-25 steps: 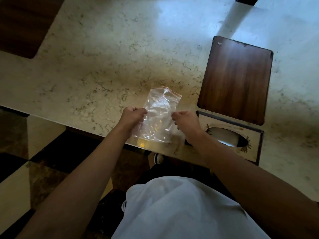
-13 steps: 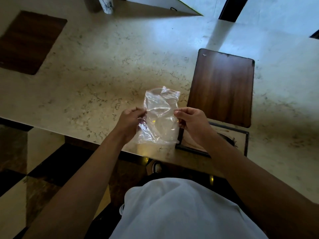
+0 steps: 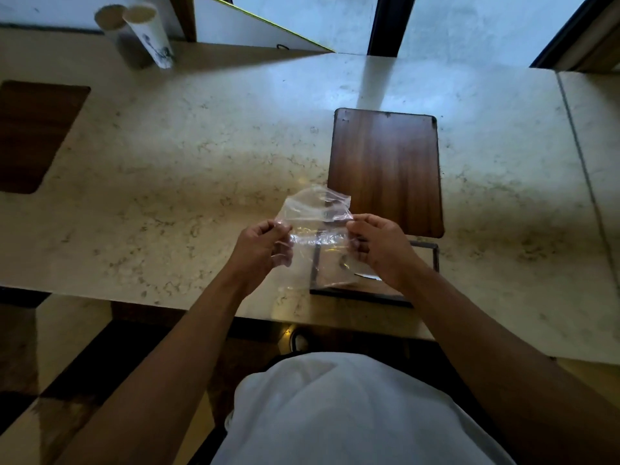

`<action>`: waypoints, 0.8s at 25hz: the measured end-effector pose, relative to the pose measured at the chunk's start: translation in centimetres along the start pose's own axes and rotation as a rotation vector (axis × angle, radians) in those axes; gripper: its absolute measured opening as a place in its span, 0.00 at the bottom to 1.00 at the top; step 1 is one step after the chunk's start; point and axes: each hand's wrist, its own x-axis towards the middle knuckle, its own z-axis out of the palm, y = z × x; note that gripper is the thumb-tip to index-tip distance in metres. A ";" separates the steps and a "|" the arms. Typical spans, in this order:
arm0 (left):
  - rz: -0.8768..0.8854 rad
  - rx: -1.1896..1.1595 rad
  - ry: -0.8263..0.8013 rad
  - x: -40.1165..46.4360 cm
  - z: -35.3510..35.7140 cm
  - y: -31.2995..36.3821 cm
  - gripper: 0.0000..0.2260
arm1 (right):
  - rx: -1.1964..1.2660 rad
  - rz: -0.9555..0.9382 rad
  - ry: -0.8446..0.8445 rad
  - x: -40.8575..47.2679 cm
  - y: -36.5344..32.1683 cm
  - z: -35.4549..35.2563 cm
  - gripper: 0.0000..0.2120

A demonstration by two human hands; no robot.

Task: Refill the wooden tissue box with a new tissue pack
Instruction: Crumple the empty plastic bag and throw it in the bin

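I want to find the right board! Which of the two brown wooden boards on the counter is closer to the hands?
The dark wooden board right behind the right hand, past the clear plastic bag. The other brown panel sits far off at the counter's left edge.

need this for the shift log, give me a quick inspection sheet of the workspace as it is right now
surface: marble counter, pale and veined, with a dark wooden inset at far left
job's things: clear plastic wrapper held up between both hands, looks empty; wooden tissue box at the near counter edge, mostly hidden behind the hands; flat wooden panel lying just beyond it
clutter: white cup at the far left, next to the wall
grippers: left hand and right hand each pinch one side of the wrapper
cables: nothing seen
surroundings: dark and light tiled floor below; window frames behind the counter
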 end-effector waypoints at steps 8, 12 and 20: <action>-0.022 0.109 -0.091 -0.2 1.2 1.1 0.09 | -0.301 -0.078 -0.088 -0.5 -0.6 -3.2 0.12; -0.030 0.078 -0.059 0.0 2.2 1.8 0.11 | -0.242 -0.098 0.015 -0.2 -0.5 -3.6 0.13; -0.025 0.079 -0.102 0.2 3.4 2.3 0.13 | -0.486 -0.241 0.129 -0.8 -1.2 -3.1 0.11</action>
